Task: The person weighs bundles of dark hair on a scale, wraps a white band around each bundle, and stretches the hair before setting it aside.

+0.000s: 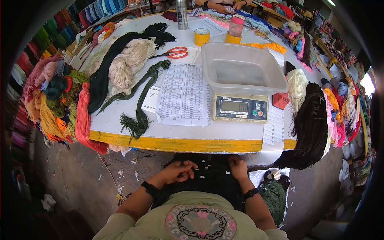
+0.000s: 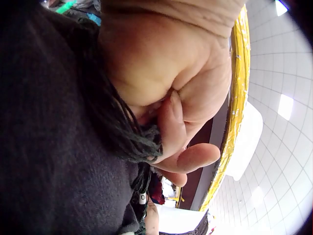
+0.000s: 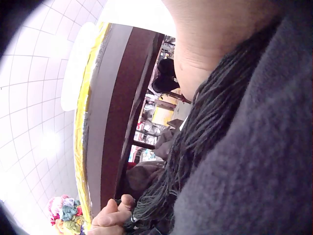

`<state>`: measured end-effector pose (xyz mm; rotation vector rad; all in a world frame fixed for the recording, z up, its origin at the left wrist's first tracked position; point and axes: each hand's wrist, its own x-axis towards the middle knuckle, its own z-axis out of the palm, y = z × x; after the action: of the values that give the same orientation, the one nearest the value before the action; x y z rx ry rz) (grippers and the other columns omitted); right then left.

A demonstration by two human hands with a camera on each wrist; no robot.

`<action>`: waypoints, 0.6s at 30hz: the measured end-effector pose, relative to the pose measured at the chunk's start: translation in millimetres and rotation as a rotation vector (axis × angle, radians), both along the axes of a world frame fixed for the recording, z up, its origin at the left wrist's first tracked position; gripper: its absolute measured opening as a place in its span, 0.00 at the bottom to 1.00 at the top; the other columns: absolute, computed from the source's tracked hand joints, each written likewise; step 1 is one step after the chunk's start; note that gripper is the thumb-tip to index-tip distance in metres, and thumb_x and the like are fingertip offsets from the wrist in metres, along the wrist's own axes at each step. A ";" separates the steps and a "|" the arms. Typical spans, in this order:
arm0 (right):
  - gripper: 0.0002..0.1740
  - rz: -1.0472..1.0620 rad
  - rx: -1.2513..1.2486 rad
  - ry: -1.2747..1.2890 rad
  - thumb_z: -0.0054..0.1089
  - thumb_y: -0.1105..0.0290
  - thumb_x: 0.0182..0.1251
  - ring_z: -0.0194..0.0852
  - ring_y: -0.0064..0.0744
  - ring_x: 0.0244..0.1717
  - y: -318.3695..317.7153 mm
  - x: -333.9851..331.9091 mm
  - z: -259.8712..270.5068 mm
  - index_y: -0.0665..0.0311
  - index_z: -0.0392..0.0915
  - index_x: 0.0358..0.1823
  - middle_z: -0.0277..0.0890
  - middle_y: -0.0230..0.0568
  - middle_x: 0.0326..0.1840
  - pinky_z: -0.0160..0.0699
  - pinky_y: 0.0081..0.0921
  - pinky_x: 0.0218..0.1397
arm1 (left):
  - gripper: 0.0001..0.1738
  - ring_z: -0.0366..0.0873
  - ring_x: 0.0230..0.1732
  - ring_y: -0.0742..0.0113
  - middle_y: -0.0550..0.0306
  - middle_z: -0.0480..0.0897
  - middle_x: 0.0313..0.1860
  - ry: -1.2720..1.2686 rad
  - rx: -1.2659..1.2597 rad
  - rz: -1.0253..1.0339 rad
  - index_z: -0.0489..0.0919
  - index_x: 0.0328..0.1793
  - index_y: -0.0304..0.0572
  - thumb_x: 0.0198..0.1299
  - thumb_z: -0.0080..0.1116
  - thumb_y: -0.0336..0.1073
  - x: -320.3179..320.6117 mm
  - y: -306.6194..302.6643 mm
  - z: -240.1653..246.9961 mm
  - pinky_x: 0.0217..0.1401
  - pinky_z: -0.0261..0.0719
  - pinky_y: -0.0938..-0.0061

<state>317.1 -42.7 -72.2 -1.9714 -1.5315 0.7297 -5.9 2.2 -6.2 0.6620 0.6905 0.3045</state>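
Observation:
A hank of dark yarn (image 3: 195, 142) stretches across the person's lap, with several small white tags (image 1: 202, 177) among it. At its left end the left hand (image 1: 178, 171) grips the strands with curled fingers; the left wrist view shows the dark yarn (image 2: 139, 142) running into that hand (image 2: 171, 88), with the index finger partly extended. The right hand (image 1: 239, 167) is curled at the yarn's other end, just below the table edge. In the right wrist view, strands run beneath the right hand (image 3: 210, 44), whose fingers are out of sight.
On the table (image 1: 180, 135) stand a scale (image 1: 240, 108) bearing a plastic tub (image 1: 244, 66), printed sheets (image 1: 185, 94), scissors (image 1: 176, 53) and green yarn (image 1: 140, 116). Brown-black yarn (image 1: 310, 128) hangs over the right edge, pink yarn (image 1: 83, 116) over the left. Another person's hands (image 1: 218, 7) are opposite.

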 end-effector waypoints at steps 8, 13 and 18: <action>0.08 0.053 0.064 -0.024 0.58 0.65 0.63 0.83 0.53 0.42 -6.3 -8.8 8.1 0.54 0.85 0.39 0.84 0.47 0.39 0.82 0.44 0.47 | 0.16 0.62 0.13 0.78 0.51 0.83 0.34 0.053 0.037 0.026 0.75 0.61 0.39 0.78 0.44 0.41 2.5 -2.5 0.4 0.13 0.51 0.83; 0.07 0.046 0.034 -0.014 0.58 0.68 0.65 0.83 0.51 0.43 -13.6 -13.4 15.0 0.58 0.84 0.39 0.84 0.47 0.40 0.81 0.41 0.47 | 0.15 0.66 0.16 0.77 0.51 0.82 0.35 0.056 0.035 0.022 0.75 0.59 0.40 0.77 0.45 0.39 3.7 -4.1 4.4 0.15 0.53 0.84; 0.06 0.070 0.107 -0.040 0.58 0.70 0.63 0.83 0.52 0.44 -18.6 -12.3 13.1 0.58 0.83 0.38 0.83 0.47 0.41 0.81 0.43 0.47 | 0.14 0.62 0.14 0.78 0.53 0.81 0.30 0.139 0.081 0.073 0.77 0.56 0.38 0.76 0.46 0.39 8.8 -10.3 8.3 0.14 0.52 0.83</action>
<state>304.8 -61.3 -59.1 -1.8723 -1.6357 0.6264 2.9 -8.0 2.1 0.7410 0.8402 0.3578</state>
